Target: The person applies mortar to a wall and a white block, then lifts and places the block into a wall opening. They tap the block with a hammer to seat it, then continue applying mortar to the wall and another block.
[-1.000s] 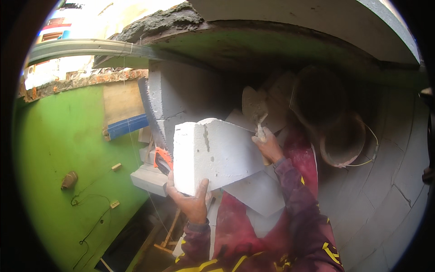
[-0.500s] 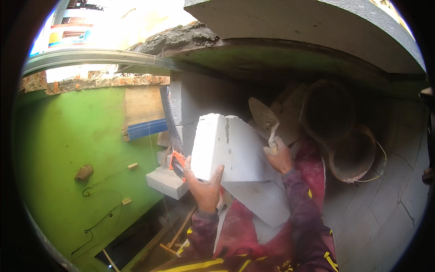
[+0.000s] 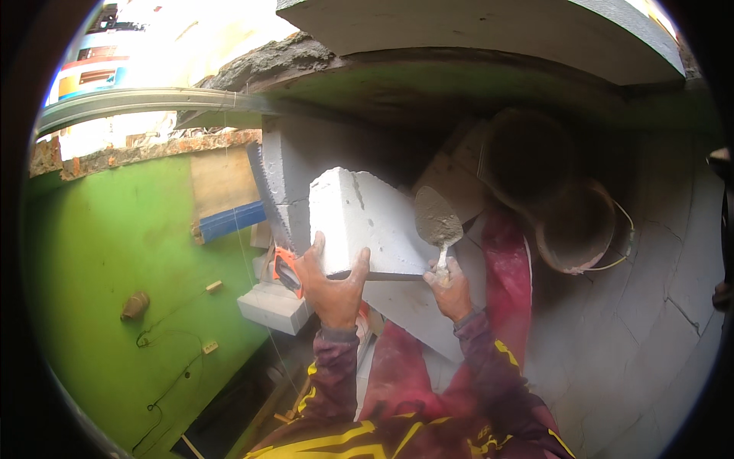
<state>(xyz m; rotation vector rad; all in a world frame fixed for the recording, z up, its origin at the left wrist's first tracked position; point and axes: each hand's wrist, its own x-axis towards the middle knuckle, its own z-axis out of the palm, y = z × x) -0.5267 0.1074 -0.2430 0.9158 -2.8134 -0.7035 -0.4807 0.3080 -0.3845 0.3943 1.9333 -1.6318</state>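
A white lightweight concrete block (image 3: pixel 375 226) is held up in front of me, tilted, with a grey streak down its face. My left hand (image 3: pixel 334 287) grips its near left corner, thumb on the front face and fingers on the side. My right hand (image 3: pixel 449 289) is wrapped round the handle of a pointed trowel (image 3: pixel 438 218), whose blade points away and is coated with grey mortar; the trowel overlaps the block's right end. Beyond my left hand, a handsaw (image 3: pixel 271 195) with an orange handle stands against stacked wall blocks (image 3: pixel 293 164).
Two round buckets, a dark one (image 3: pixel 527 153) and a mortar-stained one (image 3: pixel 577 229), stand at the right. A small pale block (image 3: pixel 274 306) lies left of my hand. A thin string (image 3: pixel 243 249) hangs before the green wall (image 3: pixel 115 245). A slab (image 3: pixel 489 34) overhangs the far side.
The block has tilted and turned in my hands. The trowel has swung so its blade now shows broad and upright. My view has shifted slightly.
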